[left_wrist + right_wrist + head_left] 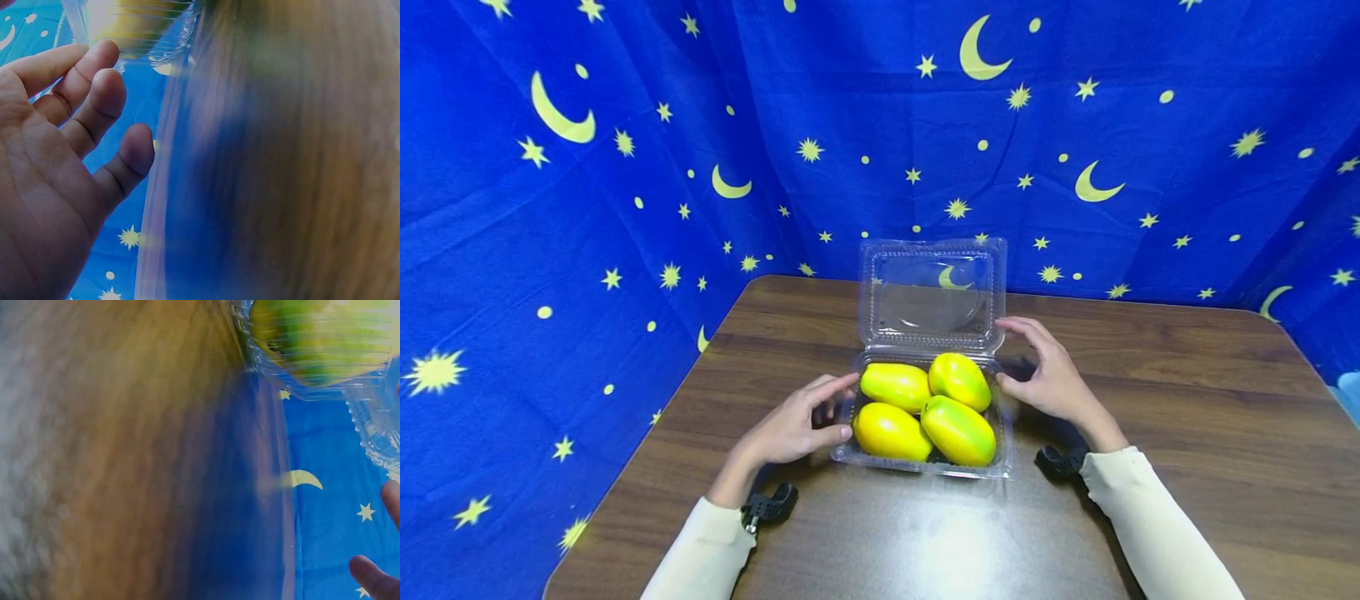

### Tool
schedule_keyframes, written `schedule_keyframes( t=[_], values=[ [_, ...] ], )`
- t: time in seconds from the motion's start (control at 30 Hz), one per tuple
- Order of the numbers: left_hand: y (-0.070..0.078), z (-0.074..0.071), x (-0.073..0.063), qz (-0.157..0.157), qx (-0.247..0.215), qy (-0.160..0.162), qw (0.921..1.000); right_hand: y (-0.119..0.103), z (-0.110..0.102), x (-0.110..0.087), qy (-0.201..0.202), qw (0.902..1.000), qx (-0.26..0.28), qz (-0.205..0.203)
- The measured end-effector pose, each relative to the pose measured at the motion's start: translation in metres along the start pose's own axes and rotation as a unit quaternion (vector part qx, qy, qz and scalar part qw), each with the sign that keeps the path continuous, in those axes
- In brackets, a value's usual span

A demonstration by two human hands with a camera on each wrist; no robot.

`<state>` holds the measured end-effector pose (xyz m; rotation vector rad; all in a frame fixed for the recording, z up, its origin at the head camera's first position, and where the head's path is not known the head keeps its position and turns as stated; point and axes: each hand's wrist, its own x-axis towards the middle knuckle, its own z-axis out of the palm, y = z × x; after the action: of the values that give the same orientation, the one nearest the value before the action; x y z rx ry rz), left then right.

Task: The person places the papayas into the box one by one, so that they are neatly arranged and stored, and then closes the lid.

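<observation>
A clear plastic clamshell box (pixel 917 469) sits on the table with its lid (pixel 925 304) raised at the back. Several yellow-green mangoes fill it, such as the front right mango (pixel 958 431) and the back left mango (pixel 895 385). My left hand (pixel 793 427) is at the box's left side, thumb and index fingertips right at the rim. On the other side, my right hand (pixel 1054 375) has its index fingertip at the lid's lower right edge and its thumb by the box's back right corner. In the left wrist view, the left fingers (pixel 106 94) are loosely bent beside the box.
The brown wooden table (pixel 1187 433) carries the box near its middle. A blue curtain (pixel 865 117) with yellow moons and stars stands behind and to the left. Black wrist mounts (pixel 771 502) hang at both cuffs. Light reflects off the table's front.
</observation>
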<state>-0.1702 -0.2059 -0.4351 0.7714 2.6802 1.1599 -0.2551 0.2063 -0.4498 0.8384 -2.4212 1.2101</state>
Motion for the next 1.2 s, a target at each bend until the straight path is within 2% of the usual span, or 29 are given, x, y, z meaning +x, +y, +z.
schedule_keyframes(
  t=[0.13,0.43,0.7,1.03,1.2],
  values=[
    [0.001,0.000,-0.001,-0.001,-0.001,0.001,1.0000,-0.005,0.000,0.002,0.010,0.9999,0.003,-0.012],
    [0.000,0.001,-0.001,-0.005,0.003,-0.001,1.0000,-0.016,-0.003,0.003,0.019,0.9997,-0.013,-0.010],
    [-0.002,0.002,-0.001,0.000,0.008,0.000,1.0000,-0.019,-0.004,0.002,0.038,0.9983,-0.030,-0.032],
    [-0.002,0.001,-0.001,0.004,0.018,0.001,0.9998,-0.018,0.000,-0.003,0.068,0.9974,-0.011,-0.020],
    [-0.002,0.001,-0.001,0.008,0.020,0.002,0.9998,-0.016,0.001,-0.003,0.078,0.9964,-0.005,-0.031]
  ],
)
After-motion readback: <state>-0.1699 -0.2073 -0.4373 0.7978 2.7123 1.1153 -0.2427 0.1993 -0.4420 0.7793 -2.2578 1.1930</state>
